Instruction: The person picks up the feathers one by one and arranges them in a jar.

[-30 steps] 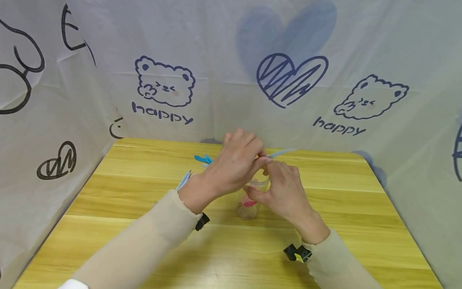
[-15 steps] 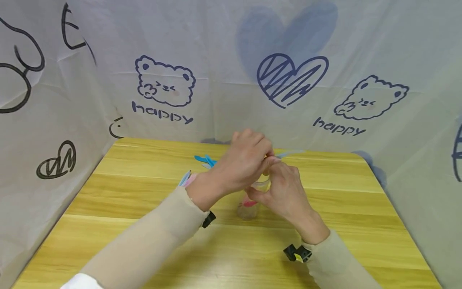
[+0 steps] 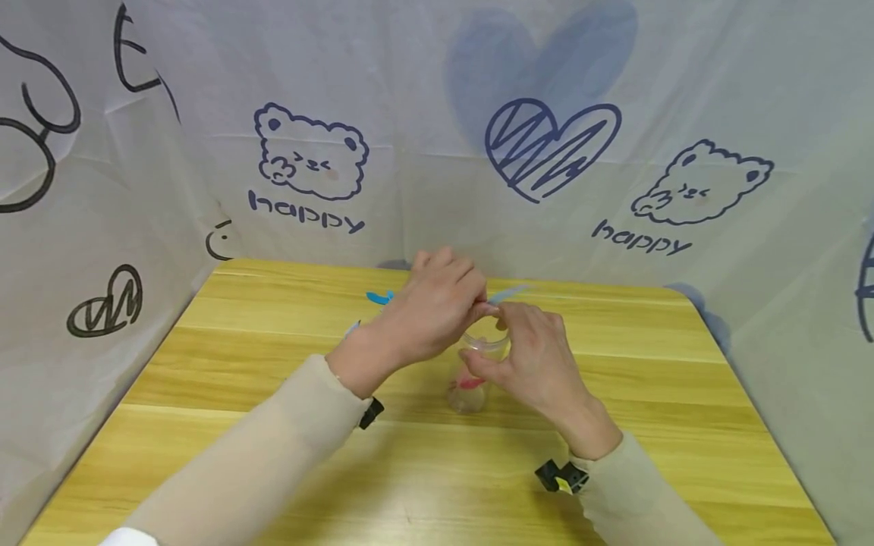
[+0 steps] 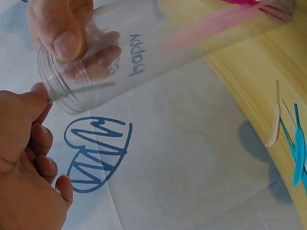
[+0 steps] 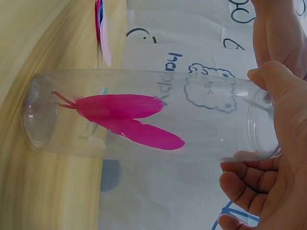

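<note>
The right hand (image 5: pixel 290 139) grips a clear jar (image 5: pixel 206 134) near its mouth. Magenta feathers (image 5: pixel 120 106) stand inside, quills toward the base. The left hand (image 5: pixel 280 36), partly cropped, seems just beyond.

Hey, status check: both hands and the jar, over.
Right hand holding jar. Left hand pinching pale blue feather at jar mouth. Pink feathers inside. No obstruction seen.

The jar (image 5: pixel 206 136) was smooth, clear and glossy, glass or plastic, hard to tell which. The magenta feathers (image 5: pixel 120 106) inside looked smooth and matt. The tabletop (image 3: pixel 669 425) showed wood grain under a smooth, faint sheen; the creased backdrop (image 3: pixel 423 91) looked like dull cloth or plastic sheeting, and the sleeves (image 3: pixel 273 432) were matt fabric
</note>
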`<act>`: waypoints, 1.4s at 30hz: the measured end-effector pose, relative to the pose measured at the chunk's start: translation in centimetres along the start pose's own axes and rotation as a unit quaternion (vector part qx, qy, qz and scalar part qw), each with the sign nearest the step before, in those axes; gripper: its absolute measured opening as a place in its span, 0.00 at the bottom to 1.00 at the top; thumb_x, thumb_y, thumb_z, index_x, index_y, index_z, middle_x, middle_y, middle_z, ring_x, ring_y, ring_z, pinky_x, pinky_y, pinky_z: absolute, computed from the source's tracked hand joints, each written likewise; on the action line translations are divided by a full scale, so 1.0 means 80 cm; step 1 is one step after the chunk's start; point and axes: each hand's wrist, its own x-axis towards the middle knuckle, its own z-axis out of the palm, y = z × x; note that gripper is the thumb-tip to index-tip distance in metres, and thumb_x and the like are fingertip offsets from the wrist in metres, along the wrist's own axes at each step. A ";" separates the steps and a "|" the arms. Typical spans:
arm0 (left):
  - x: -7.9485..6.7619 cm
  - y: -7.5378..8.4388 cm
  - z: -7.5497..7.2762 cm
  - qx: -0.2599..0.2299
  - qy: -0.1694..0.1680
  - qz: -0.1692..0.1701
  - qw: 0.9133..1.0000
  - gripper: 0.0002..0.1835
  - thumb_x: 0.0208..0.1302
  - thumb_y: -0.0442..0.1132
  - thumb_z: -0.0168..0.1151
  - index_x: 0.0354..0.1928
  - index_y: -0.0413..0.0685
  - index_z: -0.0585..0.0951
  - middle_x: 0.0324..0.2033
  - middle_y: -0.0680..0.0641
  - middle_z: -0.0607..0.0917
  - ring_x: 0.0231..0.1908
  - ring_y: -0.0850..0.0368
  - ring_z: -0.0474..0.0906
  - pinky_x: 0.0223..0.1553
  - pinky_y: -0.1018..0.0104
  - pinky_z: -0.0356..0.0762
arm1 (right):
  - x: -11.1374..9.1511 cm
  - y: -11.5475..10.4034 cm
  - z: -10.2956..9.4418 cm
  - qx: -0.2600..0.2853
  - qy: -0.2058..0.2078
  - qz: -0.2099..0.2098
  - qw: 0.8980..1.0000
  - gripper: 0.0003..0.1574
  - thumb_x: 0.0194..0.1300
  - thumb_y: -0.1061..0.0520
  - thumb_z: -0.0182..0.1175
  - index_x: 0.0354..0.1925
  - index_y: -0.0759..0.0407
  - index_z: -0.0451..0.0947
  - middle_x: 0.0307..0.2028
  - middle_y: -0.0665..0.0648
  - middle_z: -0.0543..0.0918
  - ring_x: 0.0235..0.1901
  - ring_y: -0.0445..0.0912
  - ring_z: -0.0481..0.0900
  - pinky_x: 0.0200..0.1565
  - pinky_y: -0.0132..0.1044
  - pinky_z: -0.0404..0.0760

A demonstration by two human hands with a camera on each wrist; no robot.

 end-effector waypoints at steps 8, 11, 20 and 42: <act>-0.007 -0.003 -0.001 0.026 -0.012 0.004 1.000 0.13 0.74 0.52 0.66 0.38 0.50 0.79 0.31 0.53 0.76 0.36 0.52 0.63 0.43 0.55 0.53 | 0.000 0.001 0.001 -0.002 0.005 -0.010 1.000 0.35 0.58 0.36 0.76 0.50 0.56 0.75 0.42 0.53 0.84 0.43 0.50 0.82 0.50 0.55 0.72; -0.008 -0.002 0.000 0.032 -0.019 -0.007 0.999 0.15 0.73 0.54 0.67 0.39 0.51 0.80 0.33 0.53 0.77 0.37 0.52 0.64 0.43 0.54 0.54 | 0.001 0.001 0.002 -0.007 0.010 -0.016 1.000 0.35 0.57 0.36 0.77 0.50 0.56 0.75 0.40 0.53 0.85 0.41 0.50 0.82 0.49 0.55 0.73; -0.012 -0.002 0.001 0.028 -0.020 -0.024 0.999 0.16 0.73 0.55 0.67 0.41 0.50 0.81 0.36 0.52 0.79 0.38 0.52 0.64 0.44 0.54 0.56 | 0.000 0.002 0.002 -0.019 0.017 -0.025 0.999 0.38 0.56 0.35 0.78 0.49 0.60 0.76 0.43 0.58 0.87 0.43 0.54 0.84 0.49 0.57 0.74; -0.057 -0.047 -0.011 0.005 -0.048 -0.140 0.989 0.07 0.77 0.41 0.61 0.51 0.48 0.82 0.46 0.48 0.83 0.54 0.45 0.72 0.52 0.48 0.62 | -0.001 0.002 0.003 -0.010 0.024 -0.020 0.999 0.40 0.54 0.36 0.79 0.51 0.61 0.75 0.41 0.58 0.85 0.42 0.55 0.84 0.50 0.56 0.74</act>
